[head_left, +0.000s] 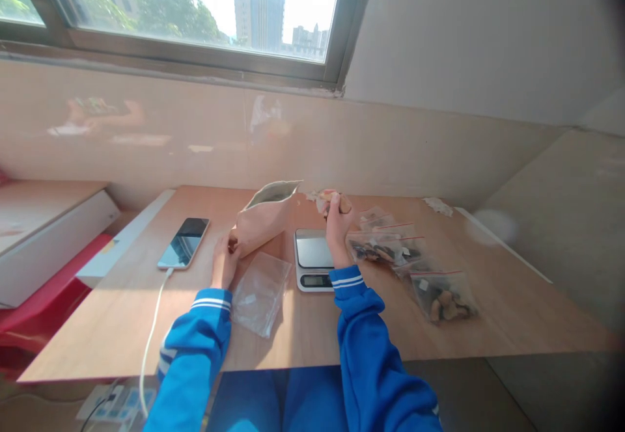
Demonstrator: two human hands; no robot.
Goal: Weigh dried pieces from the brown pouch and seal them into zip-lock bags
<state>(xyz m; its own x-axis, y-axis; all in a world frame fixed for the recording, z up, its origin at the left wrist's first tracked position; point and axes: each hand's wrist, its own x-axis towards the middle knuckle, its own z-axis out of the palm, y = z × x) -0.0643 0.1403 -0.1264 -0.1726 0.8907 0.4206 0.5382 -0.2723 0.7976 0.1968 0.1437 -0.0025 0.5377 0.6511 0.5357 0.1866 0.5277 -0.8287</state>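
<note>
My left hand is closed on the lower left side of an open-topped brown paper bag, which leans to the right. In my right hand, raised over the right side of a kitchen scale, are tan and brown dried pieces that look like mushrooms. The scale has a steel plate and a small display, too small to read. Just right of my left wrist lies a flat clear plastic bag. To the right are several zip bags, among them one with dark pieces and one with tan pieces.
A phone on a white charging cable lies at the left of the wooden table. Crumpled white paper sits at the back right. The tiled wall and window rise behind the table. A power strip is below, left.
</note>
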